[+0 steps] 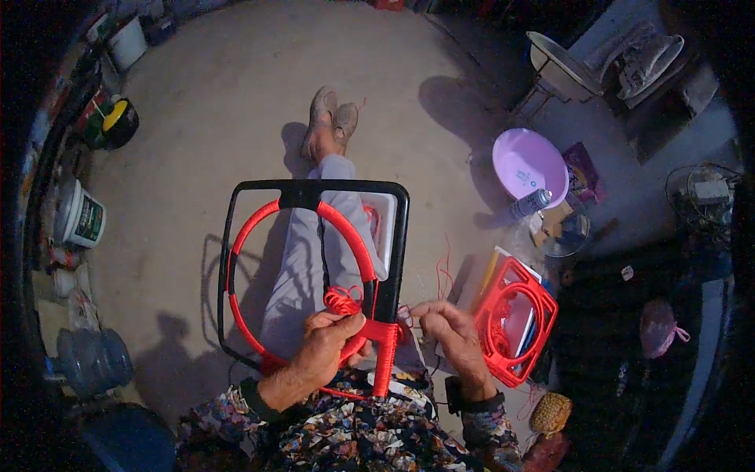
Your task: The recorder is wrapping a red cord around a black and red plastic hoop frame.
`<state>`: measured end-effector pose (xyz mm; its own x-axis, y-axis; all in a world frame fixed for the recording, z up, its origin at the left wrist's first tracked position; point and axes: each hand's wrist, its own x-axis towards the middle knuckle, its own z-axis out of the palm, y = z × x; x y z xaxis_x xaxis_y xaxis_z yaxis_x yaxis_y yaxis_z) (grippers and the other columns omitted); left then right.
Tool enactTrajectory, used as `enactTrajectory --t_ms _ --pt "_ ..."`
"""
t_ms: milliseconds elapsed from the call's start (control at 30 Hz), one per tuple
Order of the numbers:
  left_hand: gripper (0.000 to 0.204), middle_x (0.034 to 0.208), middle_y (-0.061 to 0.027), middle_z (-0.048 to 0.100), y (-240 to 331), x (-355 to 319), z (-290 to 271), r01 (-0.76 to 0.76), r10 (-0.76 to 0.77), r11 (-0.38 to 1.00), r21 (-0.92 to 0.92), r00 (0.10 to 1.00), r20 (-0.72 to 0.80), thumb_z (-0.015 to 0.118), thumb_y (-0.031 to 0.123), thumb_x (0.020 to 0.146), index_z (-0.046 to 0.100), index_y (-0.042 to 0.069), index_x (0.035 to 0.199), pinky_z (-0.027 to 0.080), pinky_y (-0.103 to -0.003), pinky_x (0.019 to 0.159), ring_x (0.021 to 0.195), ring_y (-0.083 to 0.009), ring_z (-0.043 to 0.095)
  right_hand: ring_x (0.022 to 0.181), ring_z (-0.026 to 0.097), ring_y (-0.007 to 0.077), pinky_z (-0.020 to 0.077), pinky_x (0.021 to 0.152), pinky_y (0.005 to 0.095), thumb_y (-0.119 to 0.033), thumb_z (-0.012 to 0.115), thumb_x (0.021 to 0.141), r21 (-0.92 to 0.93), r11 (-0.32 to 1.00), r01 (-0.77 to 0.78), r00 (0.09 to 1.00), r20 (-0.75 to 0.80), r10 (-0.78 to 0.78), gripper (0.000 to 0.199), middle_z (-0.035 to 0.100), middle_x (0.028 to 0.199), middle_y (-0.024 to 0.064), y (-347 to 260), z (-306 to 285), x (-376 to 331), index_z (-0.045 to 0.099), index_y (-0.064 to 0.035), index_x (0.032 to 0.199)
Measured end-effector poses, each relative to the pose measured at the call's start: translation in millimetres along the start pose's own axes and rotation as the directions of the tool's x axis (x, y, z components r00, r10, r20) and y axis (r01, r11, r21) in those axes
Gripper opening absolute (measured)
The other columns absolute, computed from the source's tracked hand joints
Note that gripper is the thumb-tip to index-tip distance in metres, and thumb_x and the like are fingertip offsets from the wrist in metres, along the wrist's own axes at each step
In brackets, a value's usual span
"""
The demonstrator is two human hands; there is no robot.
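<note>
A black rectangular frame (313, 189) with a ring inside it rests on my lap, over my outstretched legs. Red cord is wound around most of the ring (253, 224) and down the frame's near right side. My left hand (329, 342) grips the ring at its lower right, where a loose tangle of red cord (344, 299) bunches just above my fingers. My right hand (448, 329) sits right of the frame and pinches a thin strand of the red cord near the frame's edge.
A finished red-wrapped frame (515, 330) lies on the floor to my right. Beyond it stand a pink basin (528, 161) and a spray can (531, 203). White buckets (80, 216), a tape roll (118, 119) and water jugs (90, 358) line the left side.
</note>
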<state>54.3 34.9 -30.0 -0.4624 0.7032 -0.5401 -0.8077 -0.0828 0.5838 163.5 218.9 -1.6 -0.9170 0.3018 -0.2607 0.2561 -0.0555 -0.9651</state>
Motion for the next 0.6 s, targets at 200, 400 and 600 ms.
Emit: enactTrajectory --t_ms 200,400,600 --pt "0.022 0.062 -0.0099 0.059 2 -2 3 0.012 -0.011 0.999 0.037 1.000 -0.017 0.057 0.021 0.088 0.058 0.001 0.080 0.038 -0.025 0.041 0.045 -0.0129 0.051 0.055 0.043 0.0030 0.0341 0.049 0.0198 -0.017 0.062 0.086 0.036 0.963 -0.268 0.962 0.061 0.266 0.009 0.049 0.065 -0.0072 5 -1 -23 0.061 -0.0076 0.085" --pt "0.017 0.063 -0.0080 0.059 0 -3 6 -0.025 0.025 0.999 0.023 1.000 0.004 0.058 0.020 0.088 0.057 0.003 0.086 0.039 -0.024 0.040 0.047 -0.0126 0.052 0.061 0.053 0.0109 0.0437 0.056 0.0238 -0.018 0.055 0.090 -0.031 0.998 0.047 0.831 -0.553 -0.056 0.016 0.058 0.076 0.0043 4 -42 -6 0.056 -0.0024 0.087" --pt "0.008 0.065 -0.0086 0.059 -7 0 3 -0.082 0.082 0.989 -0.124 0.997 -0.004 0.053 0.007 0.084 0.058 0.002 0.089 0.039 -0.026 0.039 0.046 -0.0136 0.052 0.074 0.059 0.0238 0.0473 0.067 0.0337 -0.013 0.061 0.080 -0.517 0.515 0.684 0.683 0.207 -0.700 0.015 0.060 0.079 0.0082 -45 30 43 0.055 -0.0030 0.090"
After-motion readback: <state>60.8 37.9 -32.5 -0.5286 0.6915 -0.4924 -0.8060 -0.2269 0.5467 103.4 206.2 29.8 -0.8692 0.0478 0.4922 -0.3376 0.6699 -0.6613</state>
